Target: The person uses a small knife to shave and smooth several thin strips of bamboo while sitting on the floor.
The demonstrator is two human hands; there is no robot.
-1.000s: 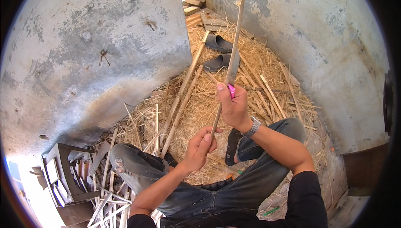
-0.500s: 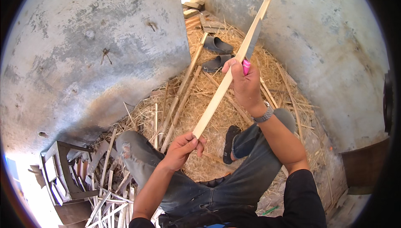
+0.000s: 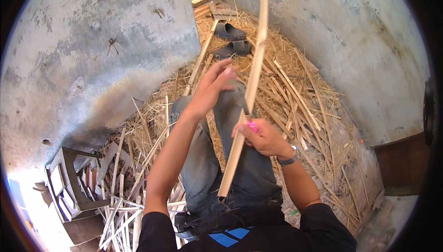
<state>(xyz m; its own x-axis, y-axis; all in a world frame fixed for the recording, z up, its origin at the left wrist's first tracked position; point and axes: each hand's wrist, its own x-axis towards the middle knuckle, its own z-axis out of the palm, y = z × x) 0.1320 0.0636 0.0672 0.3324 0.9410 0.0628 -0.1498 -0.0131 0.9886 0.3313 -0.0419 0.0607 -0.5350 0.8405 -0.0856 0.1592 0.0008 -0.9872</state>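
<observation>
A long pale bamboo strip [image 3: 257, 63] slants upward from my lap past the top edge of the view. My right hand [image 3: 264, 138] is closed around its lower part. The same hand grips a knife with a pink handle [image 3: 252, 126]; its blade is mostly hidden by the strip. My left hand [image 3: 211, 86] is off the strip, raised to its left over my knees. Its fingers are stretched and blurred by motion, with nothing seen in them.
Split bamboo pieces [image 3: 297, 95] lie on straw at the right. Two dark slippers [image 3: 233, 48] sit ahead. A dark wooden frame [image 3: 76, 178] stands at the left beside a heap of strips [image 3: 122, 229]. Worn walls [image 3: 115, 67] rise on both sides.
My left hand has let go of the strip's lower end and moved up and forward. My right hand has come down nearer my body with strip and knife. My knees have drawn together.
</observation>
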